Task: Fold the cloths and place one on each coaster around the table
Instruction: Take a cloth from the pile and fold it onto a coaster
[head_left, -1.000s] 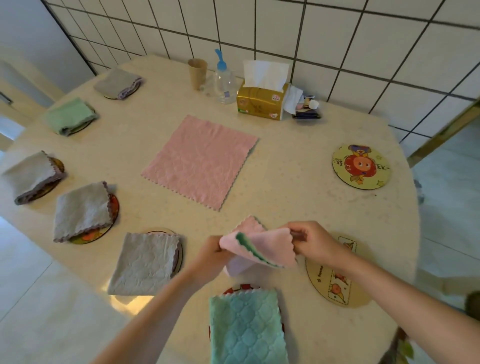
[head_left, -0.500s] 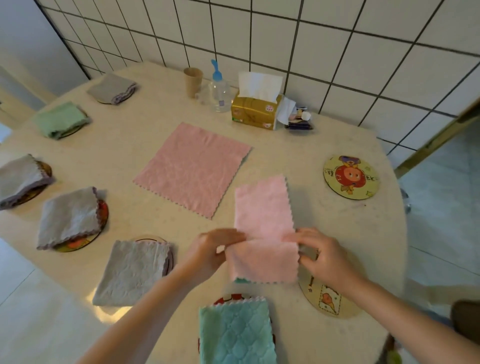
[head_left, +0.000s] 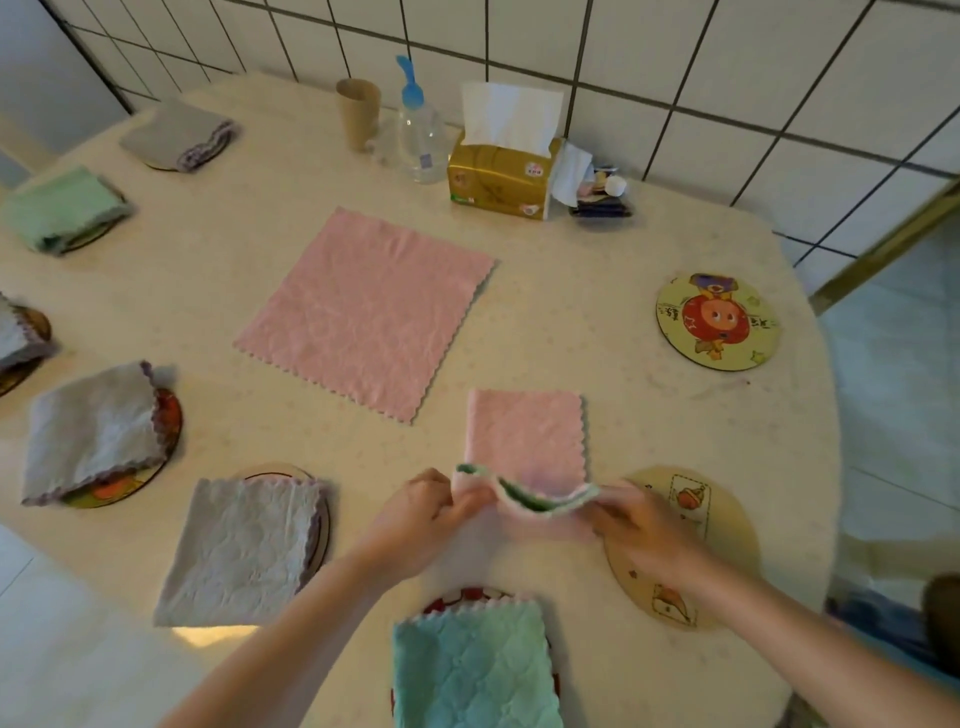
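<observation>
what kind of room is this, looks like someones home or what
Probably a home dining corner or kitchen. A rounded table stands against a white tiled wall, with a tissue box, a paper cup and a clear bottle at its back, and cartoon coasters set around the edge.

"How many cloths do you count on the table?"

"Eight. You have two pink: the flat pink cloth at the middle and the half-folded pink cloth toward the near edge. Add four grey cloths along the left edge and two green cloths, one at the left edge, one at the near edge."

"And coasters?"

"Eight too. Six covered coasters under folded cloths, and along the right edge you'll find two uncovered: the far bare coaster and the near bare coaster."

"Anything else?"

"One paper cup, one clear bottle, one tissue box, all at the far edge."
</observation>
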